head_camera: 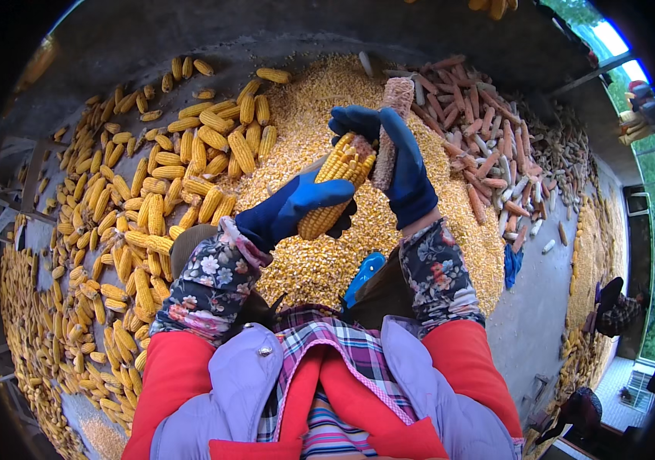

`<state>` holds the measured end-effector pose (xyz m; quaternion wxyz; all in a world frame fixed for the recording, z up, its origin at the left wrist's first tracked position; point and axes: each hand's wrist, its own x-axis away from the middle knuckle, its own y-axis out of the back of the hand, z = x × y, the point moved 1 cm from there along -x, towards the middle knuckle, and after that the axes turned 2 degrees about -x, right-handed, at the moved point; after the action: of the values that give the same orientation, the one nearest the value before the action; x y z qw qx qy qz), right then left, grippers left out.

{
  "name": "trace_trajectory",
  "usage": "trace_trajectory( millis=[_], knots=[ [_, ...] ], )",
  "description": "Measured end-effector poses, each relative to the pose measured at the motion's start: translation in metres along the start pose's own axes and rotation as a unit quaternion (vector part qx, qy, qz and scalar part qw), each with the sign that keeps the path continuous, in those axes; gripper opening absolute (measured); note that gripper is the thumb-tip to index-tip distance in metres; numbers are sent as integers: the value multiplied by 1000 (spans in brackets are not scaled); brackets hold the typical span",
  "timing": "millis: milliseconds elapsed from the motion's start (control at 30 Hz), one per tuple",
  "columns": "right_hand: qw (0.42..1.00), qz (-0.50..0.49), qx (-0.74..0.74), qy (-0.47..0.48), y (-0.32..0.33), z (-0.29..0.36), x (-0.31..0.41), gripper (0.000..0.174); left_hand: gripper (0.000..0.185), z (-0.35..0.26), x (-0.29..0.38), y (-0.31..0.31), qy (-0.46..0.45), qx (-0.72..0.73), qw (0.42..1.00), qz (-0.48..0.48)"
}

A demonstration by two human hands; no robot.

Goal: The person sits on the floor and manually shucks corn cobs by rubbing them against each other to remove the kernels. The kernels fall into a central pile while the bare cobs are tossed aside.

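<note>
My left hand (pixel 298 201), in a blue work glove, grips a yellow corn cob (pixel 327 198) with kernels still on it; its upper end shows bare, reddish core and loosened kernels. Against that end my right hand (pixel 408 155), gloved alike, holds a bare pinkish corncob (pixel 394 109) upright between palm and thumb. Below both hands spreads a heap of loose yellow kernels (pixel 316 270). A blue shiny object (pixel 366 275) lies on the kernels near my legs.
Unshelled corn cobs (pixel 155 213) cover the concrete floor (pixel 534 305) on the left. Bare corncobs (pixel 494 144) are piled at the upper right, with a blue cloth (pixel 512 265) at their lower edge. A person (pixel 620 313) in checked clothing is at the far right, beside more kernels.
</note>
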<state>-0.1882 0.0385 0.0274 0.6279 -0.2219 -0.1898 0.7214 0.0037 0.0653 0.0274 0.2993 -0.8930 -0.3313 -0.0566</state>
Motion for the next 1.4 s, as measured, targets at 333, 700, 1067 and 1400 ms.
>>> trace_trajectory(
  millis=[333, 700, 1067, 1400],
  knots=[
    [989, -136, 60, 14, 3, -25, 2, 38, 34, 39, -33, -1, -136, -145, 976, -88],
    [996, 27, 81, 10, 9, 7, -2, 59, 49, 6, -3, 1, -8, -14, 1000, 10],
    [976, -198, 93, -4, 12, -43, 1, 48, 55, 48, -39, -5, -149, -291, 927, -182],
    [965, -23, 261, -4, -6, 18, 8, 45, 34, 18, -33, 22, -67, -164, 979, -96]
  ],
)
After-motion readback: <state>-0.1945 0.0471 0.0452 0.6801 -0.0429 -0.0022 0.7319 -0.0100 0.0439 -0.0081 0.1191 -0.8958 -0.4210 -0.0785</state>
